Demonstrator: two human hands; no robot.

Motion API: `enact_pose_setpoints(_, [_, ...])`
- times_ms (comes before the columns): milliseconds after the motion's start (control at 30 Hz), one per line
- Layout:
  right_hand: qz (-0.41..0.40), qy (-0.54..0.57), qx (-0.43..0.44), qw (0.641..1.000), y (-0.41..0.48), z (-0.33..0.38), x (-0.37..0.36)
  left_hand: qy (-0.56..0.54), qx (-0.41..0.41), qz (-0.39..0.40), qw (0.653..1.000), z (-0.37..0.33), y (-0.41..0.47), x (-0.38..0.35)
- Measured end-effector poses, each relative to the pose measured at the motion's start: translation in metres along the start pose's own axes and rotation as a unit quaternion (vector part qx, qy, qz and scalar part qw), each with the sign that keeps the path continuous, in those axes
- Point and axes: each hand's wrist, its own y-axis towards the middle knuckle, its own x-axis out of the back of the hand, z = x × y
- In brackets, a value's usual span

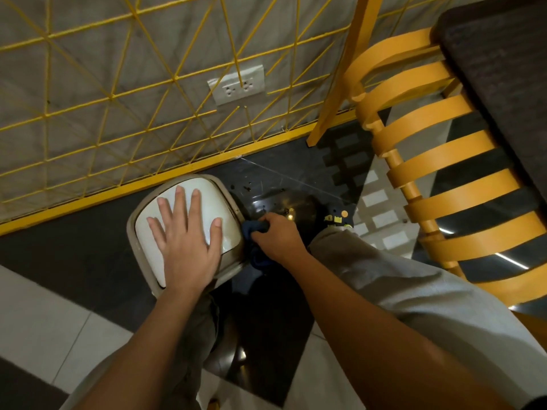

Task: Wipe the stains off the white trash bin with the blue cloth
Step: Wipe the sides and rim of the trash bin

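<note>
left hand (pixel 185 241) flat, fingers spread on white trash bin (pixel 189 199) lid; right hand (pixel 278 236) clenched on blue cloth (pixel 254 227) against bin's right side; contents hidden

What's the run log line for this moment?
left hand flat on bin lid | right hand gripping blue cloth at bin's side

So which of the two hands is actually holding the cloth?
The right hand, bunched around the blue cloth at the bin's side. The left hand lies flat and open on the bin's white lid.
</note>
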Motion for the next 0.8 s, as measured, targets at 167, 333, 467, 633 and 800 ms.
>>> enact_pose_setpoints(167, [-0.047, -0.081, 0.066, 0.993, 0.032, 0.035, 0.004, 0.021, -0.009, -0.001, 1.0, 0.003, 0.001, -0.006])
enact_pose_setpoints(333, [-0.035, -0.157, 0.123, 0.979, 0.068, 0.07, 0.002, 0.028, -0.011, -0.003, 1.0, 0.004, 0.003, -0.009])
enact_pose_setpoints(467, [-0.033, -0.168, 0.14, 0.975, 0.075, 0.077, 0.003, 0.026, -0.008, -0.006, 1.0, 0.003, 0.004, -0.01])
enact_pose_setpoints(633, [0.001, -0.2, 0.105, 0.974, 0.055, 0.055, 0.006, 0.01, -0.012, -0.015, 1.0, 0.001, 0.004, -0.009])
enact_pose_setpoints(800, [0.047, -0.213, 0.079, 0.973, 0.03, 0.03, 0.012, -0.004, -0.019, -0.029, 0.999, 0.0, 0.001, -0.01])
